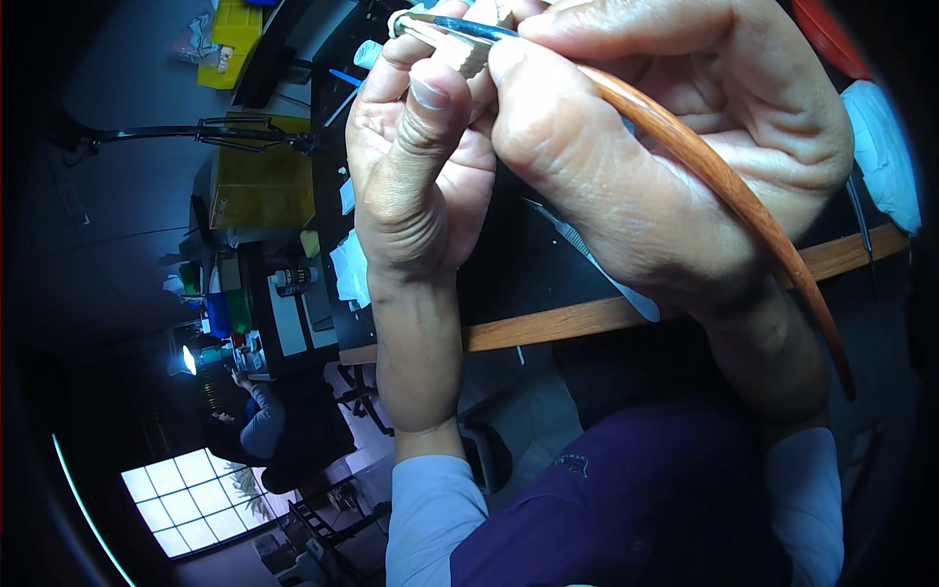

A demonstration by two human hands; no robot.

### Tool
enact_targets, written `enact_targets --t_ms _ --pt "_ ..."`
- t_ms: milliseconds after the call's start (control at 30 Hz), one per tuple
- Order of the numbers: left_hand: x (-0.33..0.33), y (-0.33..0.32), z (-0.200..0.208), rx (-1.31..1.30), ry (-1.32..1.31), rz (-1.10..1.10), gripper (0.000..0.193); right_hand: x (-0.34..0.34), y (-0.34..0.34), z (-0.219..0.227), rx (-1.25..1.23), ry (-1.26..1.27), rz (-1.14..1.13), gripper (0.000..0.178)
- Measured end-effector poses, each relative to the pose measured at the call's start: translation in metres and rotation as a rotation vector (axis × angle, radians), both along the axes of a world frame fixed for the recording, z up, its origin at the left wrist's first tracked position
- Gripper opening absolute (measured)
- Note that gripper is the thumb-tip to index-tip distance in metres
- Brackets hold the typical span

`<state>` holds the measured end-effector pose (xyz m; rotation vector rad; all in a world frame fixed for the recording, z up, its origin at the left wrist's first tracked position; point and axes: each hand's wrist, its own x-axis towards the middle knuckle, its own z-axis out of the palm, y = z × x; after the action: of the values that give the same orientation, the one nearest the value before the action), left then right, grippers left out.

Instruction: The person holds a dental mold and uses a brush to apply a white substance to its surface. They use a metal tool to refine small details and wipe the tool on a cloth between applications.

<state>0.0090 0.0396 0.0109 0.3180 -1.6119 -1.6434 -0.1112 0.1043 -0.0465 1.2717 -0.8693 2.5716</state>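
Observation:
My right hand (646, 166) is closed around a slim tool with a long, tapering brown wooden handle (719, 171) and a dark, shiny front part (465, 26). The handle runs back past my wrist and looks curved in this view. My left hand (416, 171) is raised beside it, thumb up and fingers curled, holding a small pale, cream-coloured piece (471, 61). The tool's front end lies against or just above this piece; which of the two, I cannot tell. The fingertips of both hands are close together, partly cut off by the top edge.
Below my hands is a dark tabletop (499, 284) with a wooden front edge (558, 323). A metal hand tool with a ridged grip (587, 256) lies across that edge. White wrapping (880, 147) and a red container (831, 37) are at right. A co-worker (262, 421) sits farther left.

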Motion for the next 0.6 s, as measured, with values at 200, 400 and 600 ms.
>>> enact_targets --t_ms 200,400,600 --pt "-0.001 -0.001 -0.001 -0.007 0.0 0.017 0.053 -0.002 0.0 0.0 -0.009 -0.005 0.005 0.021" --pt "-0.002 -0.004 -0.001 -0.033 -0.029 0.013 0.057 -0.004 -0.001 0.0 -0.018 -0.011 0.012 0.021" --pt "-0.003 -0.019 -0.013 0.136 0.06 -0.151 0.06 -0.004 -0.002 0.0 -0.029 -0.017 0.023 0.021"
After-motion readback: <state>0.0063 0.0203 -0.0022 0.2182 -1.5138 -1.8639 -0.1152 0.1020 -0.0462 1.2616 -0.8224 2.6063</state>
